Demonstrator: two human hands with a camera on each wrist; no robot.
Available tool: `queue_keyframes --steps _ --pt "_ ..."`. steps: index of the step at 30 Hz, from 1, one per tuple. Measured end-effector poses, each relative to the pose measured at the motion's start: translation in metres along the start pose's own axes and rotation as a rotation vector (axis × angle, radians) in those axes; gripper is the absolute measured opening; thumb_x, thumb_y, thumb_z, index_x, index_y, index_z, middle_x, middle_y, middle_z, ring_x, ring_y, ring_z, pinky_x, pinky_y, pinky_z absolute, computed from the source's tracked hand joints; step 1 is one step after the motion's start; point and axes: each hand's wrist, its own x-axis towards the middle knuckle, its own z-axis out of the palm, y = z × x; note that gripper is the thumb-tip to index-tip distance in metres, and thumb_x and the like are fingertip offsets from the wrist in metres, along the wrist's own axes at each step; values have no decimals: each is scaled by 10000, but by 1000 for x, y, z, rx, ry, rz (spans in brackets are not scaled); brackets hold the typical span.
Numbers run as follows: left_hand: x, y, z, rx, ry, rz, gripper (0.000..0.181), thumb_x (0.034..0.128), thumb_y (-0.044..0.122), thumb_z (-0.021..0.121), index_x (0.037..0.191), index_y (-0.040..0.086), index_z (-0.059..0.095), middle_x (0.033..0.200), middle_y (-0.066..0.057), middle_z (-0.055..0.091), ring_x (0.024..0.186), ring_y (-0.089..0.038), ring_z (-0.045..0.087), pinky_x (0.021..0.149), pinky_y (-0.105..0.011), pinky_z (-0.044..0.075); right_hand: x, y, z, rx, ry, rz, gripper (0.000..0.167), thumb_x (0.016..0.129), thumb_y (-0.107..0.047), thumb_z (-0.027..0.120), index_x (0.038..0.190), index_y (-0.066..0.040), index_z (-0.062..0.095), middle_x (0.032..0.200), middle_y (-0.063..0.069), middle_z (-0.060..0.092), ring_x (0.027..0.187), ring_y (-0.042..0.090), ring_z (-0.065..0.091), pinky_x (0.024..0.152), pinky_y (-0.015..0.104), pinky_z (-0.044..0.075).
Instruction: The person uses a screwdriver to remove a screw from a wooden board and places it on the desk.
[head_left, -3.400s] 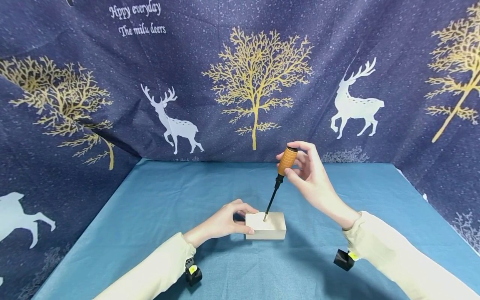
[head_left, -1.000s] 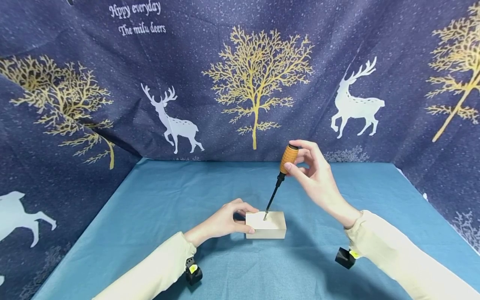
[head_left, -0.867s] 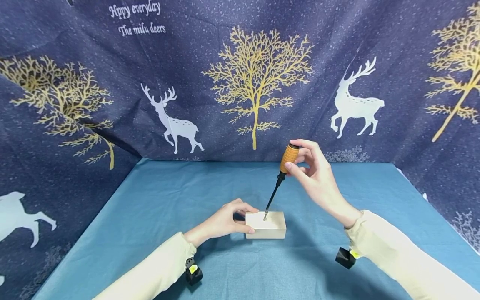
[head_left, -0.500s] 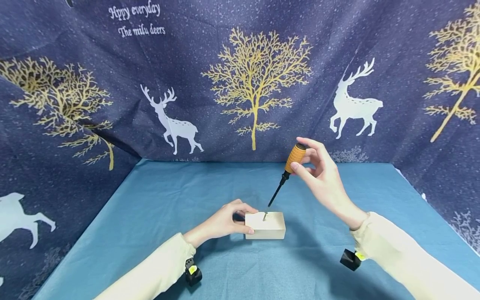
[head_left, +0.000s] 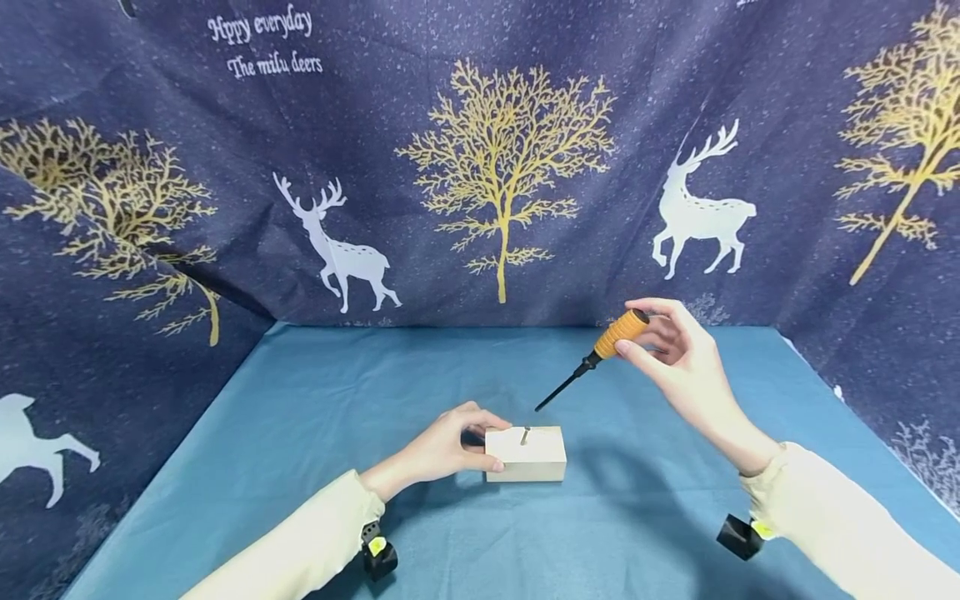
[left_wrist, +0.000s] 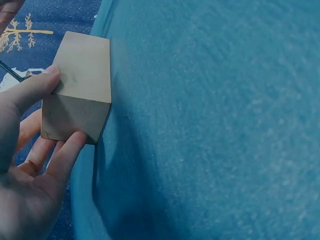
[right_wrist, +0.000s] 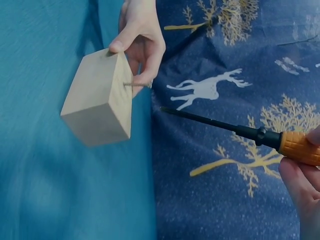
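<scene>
A pale wooden block (head_left: 536, 450) lies on the blue cloth, and my left hand (head_left: 453, 442) grips its left end between thumb and fingers. From the block's top face a screw (head_left: 526, 435) sticks up, leaning slightly; the right wrist view shows the screw (right_wrist: 136, 84) with its threaded shank standing out of the wood. My right hand (head_left: 686, 358) pinches the orange handle of a screwdriver (head_left: 621, 335). The screwdriver's black shaft slants down to the left, its tip above the block and apart from the screw. In the left wrist view the block (left_wrist: 82, 70) hides most of the screw.
Blue cloth (head_left: 315, 400) covers the table. Behind it hangs a dark blue curtain (head_left: 435, 275) printed with deer and golden trees. Each wrist wears a small black camera, such as the right wrist camera (head_left: 739, 537).
The screwdriver tip has lifted off the screw. My right hand has moved right, tilting the screwdriver further over. The left hand still holds the block in place; the head view has shifted slightly.
</scene>
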Motion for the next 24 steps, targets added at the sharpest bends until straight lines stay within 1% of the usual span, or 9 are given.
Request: queue_keyframes --steps 3,7,12,18,24 --pt "-2 1 0 -8 4 -2 476 819 242 820 1264 163 670 1079 -79 568 1070 -227 612 877 -262 569 -4 3 -7 -9 10 8 453 901 -15 692 1321 -87 538 1033 -218 691 866 -32 685 729 135 534" --pt "-3 1 0 -13 12 -5 474 820 239 820 1262 158 672 1083 -79 570 1072 -230 610 872 -249 568 -12 10 -15 -20 21 32 428 889 -3 702 1276 -45 526 1087 -251 670 885 -56 684 751 117 544" --pt "-3 1 1 -3 14 -9 483 816 248 823 1266 163 671 1087 -73 576 1072 -227 609 871 -245 561 -23 21 -21 -45 23 72 397 876 -1 716 1216 -61 520 1066 -277 651 872 -67 678 753 111 548" --pt "-2 0 1 -19 6 -20 482 819 235 821 1270 162 668 1099 -81 569 1085 -227 601 878 -255 568 -34 34 -26 -57 24 134 364 862 2 731 1147 -65 514 1042 -294 651 854 -81 675 733 111 551" --pt "-1 1 1 -5 8 -4 485 811 205 827 1264 132 670 1072 -82 565 1063 -221 610 849 -200 564 -44 48 -31 -58 38 209 335 853 -34 756 1092 -89 528 1014 -336 656 841 -91 675 718 102 546"
